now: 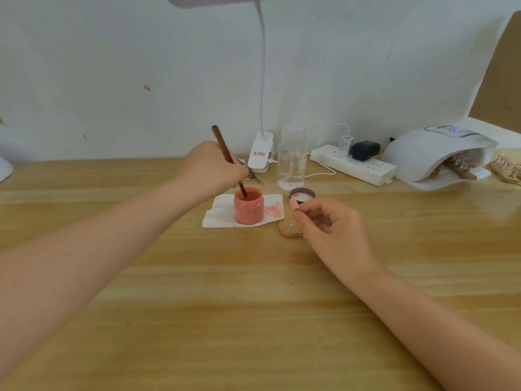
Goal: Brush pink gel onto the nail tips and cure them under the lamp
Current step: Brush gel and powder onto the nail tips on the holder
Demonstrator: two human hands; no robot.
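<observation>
Left hand: we see our left hand (214,167) gripping a brown-handled brush (229,160), fingers curled round the shaft, the handle tilted up and away from us.
Brush tip: it dips into the open jar of pink gel (248,206); we cannot tell how deep it goes.
Jar: it stands upright on a folded white paper towel (222,211), which carries pink smears just right of the jar.
Right hand: our right hand (329,227) pinches a small wooden holder (290,228) between thumb and curled fingers, its base resting on the wooden table (253,306).
Nail tip: a pink nail tip (293,205) sits on top of the holder, just right of the jar and apart from it.
Jar lid: a dark round lid (301,194) lies upturned just behind the nail tip, with pale pink residue inside.
Curing lamp: the white nail lamp (434,153) stands far right, well apart from both hands, its display lit blue; wooden holders with tips show inside its opening.
Beside the lamp: more tips on a wooden rack (506,169) lie at the right edge.
Back of table: a clear plastic bottle (291,158) holds a little liquid; left of it is the clip base of a white gooseneck desk lamp (260,152); right of it is a white power strip (355,165) with a white charger and a black adapter plugged in.
Small tool: metal scissors or tweezers lie behind our left hand; we cannot tell which.
</observation>
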